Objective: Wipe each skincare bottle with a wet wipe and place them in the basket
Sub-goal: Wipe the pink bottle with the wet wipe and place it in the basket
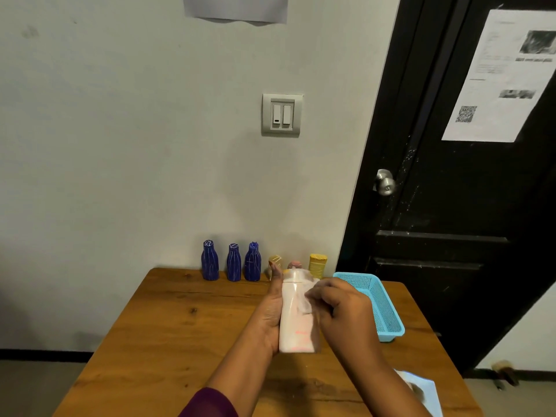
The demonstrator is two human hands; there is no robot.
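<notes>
My left hand (270, 314) grips a tall pale pink bottle (296, 329) from its left side, holding it above the wooden table (180, 332). My right hand (340, 308) presses a white wet wipe (305, 299) against the bottle's upper right side. Three dark blue bottles (233, 261) stand in a row at the table's back edge. To their right stand a small beige bottle (275, 261), a pink-capped one (294, 264) mostly hidden behind the held bottle, and a yellow bottle (317, 264). The blue mesh basket (382, 308) sits on the table's right side and looks empty.
A light blue wet-wipe pack (424, 392) lies at the table's near right corner. A white wall with a light switch (282, 114) rises behind the table. A black door (466, 206) with a round knob stands to the right.
</notes>
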